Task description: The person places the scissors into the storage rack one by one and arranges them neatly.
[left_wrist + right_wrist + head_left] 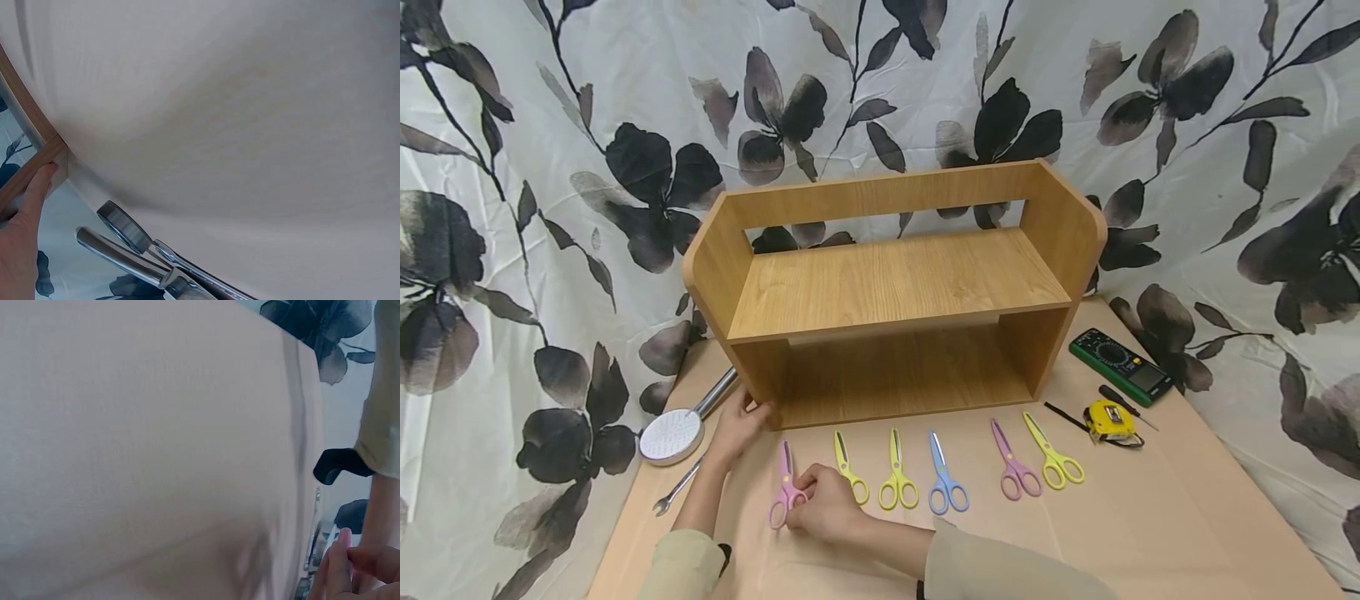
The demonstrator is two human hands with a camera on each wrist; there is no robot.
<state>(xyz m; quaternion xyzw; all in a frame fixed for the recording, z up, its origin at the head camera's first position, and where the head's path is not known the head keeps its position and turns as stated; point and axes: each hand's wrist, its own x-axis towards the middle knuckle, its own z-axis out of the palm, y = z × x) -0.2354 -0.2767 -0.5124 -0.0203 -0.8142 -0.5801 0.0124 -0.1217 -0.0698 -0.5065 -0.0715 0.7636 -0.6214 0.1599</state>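
Observation:
My right hand [833, 506] pinches a pink pair of scissors [787, 475] by the handles, at the left end of a row of scissors. In the right wrist view a bit of the pink handle [345, 536] shows between the fingers. My left hand [739, 431] touches the lower left front corner of a wooden shelf unit [895, 283]. One of its fingers [39, 187] lies straight along the wood edge in the left wrist view. Right of the pink scissors lie yellow scissors [842, 458], more yellow scissors [896, 467] and blue scissors [940, 462].
A shower head [672, 436] and an open-ended wrench [677, 486] lie left of the shelf. Farther right are purple-pink scissors [1011, 462], yellow-green scissors [1047, 446], a tape measure [1109, 421], a screwdriver [1120, 400] and a green multimeter [1122, 367]. A floral curtain [880, 92] hangs behind.

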